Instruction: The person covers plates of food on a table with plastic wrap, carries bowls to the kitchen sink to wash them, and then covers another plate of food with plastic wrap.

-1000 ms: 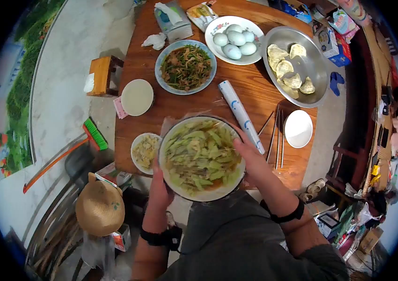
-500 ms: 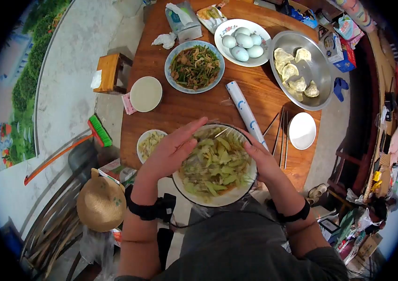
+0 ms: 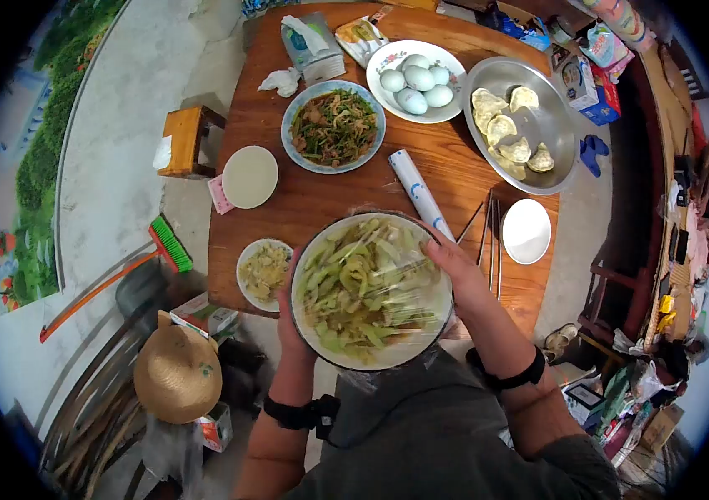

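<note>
Between my hands is a dark-rimmed bowl (image 3: 446, 329) of sliced green vegetables (image 3: 363, 283), with clear cling film stretched over its top and loose film hanging below the near rim. My left hand (image 3: 289, 321) is closed against the bowl's left side, its fingers mostly hidden beneath. My right hand (image 3: 458, 275) grips the right side, thumb at the rim. Just past the bowl lies a white roll with blue marks (image 3: 421, 196), apparently cling film. A small bowl of pale chopped food (image 3: 263, 273) sits by my left hand.
On the wooden table (image 3: 321, 196) stand a plate of stir-fry (image 3: 333, 127), a plate of pale blue eggs (image 3: 415, 83), a steel basin (image 3: 558, 125) with dumplings, an empty white bowl (image 3: 526, 232), a cream bowl (image 3: 250, 177), chopsticks (image 3: 492, 250) and a tissue pack (image 3: 313, 50).
My left hand has moved from over the film at the upper left rim down to the bowl's left side. The bowl has shifted slightly left, and its film top shows more fully.
</note>
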The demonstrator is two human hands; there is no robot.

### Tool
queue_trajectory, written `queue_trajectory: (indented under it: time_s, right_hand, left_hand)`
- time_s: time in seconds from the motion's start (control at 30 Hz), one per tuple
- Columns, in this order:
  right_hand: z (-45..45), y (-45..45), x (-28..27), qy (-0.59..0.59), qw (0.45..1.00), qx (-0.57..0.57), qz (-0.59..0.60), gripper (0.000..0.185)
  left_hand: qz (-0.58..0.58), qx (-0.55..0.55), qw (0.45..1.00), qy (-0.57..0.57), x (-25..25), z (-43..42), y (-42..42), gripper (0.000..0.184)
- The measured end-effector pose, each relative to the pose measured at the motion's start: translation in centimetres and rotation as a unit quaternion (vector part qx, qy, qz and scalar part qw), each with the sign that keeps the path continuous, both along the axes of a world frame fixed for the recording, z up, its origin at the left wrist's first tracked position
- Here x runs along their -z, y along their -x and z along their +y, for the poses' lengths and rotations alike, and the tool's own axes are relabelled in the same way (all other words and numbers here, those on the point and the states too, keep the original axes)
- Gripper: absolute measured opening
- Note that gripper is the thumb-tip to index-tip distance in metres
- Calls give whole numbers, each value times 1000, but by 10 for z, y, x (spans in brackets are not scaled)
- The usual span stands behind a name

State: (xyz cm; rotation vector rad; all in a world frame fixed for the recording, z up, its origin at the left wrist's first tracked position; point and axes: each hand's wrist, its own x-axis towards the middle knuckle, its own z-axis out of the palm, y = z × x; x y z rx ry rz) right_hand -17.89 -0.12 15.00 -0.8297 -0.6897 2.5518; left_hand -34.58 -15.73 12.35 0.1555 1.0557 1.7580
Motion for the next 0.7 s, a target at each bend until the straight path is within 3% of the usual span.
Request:
queue_trajectory:
  time_s: [0.03, 0.1, 0.17, 0.23, 0.3, 0.33, 0.37, 0.47, 0.57, 0.63, 0.7]
  right_hand:
    - [2, 0, -1, -2, 1000, 1, -1, 50]
    - [5, 1, -1, -30, 1000, -7, -6, 49]
    - [9, 2, 0, -28, 999, -24, 5, 49]
    - [12, 5, -1, -87, 993, -73, -32, 49]
    - [13, 8, 4, -79, 992, -90, -30, 49]
    - [13, 8, 7, -71, 991, -106, -30, 50]
    - [15, 9, 8, -70, 991, -106, -30, 50]
    - [16, 10, 13, -34, 991, -128, -17, 50]
    - [12, 8, 13, -122, 985, -77, -94, 53]
    - [-6, 2, 2, -287, 918, 45, -269, 52]
    - [-34, -3, 5, -354, 891, 72, -275, 51]
  left_hand:
    - [-1, 1, 1000, -2, 2, -1, 7, 61]
    - [159, -2, 983, 87, 4, 0, 19, 55]
    - [113, -18, 993, 38, -6, 4, 24, 58]
    - [57, 137, 986, 75, -18, 3, 34, 54]
    - [268, 222, 931, 111, -9, 1, 33, 54]
    - [77, 165, 974, 134, -8, -1, 28, 55]
    - [-118, 102, 976, 151, -9, -1, 24, 56]
    - [-139, 83, 979, 124, -8, -6, 13, 57]
    - [-110, 41, 985, 127, -6, -6, 3, 55]
    - [-94, 32, 987, 129, -8, -5, -1, 55]
    - [-102, -6, 989, 110, -4, -5, -4, 55]
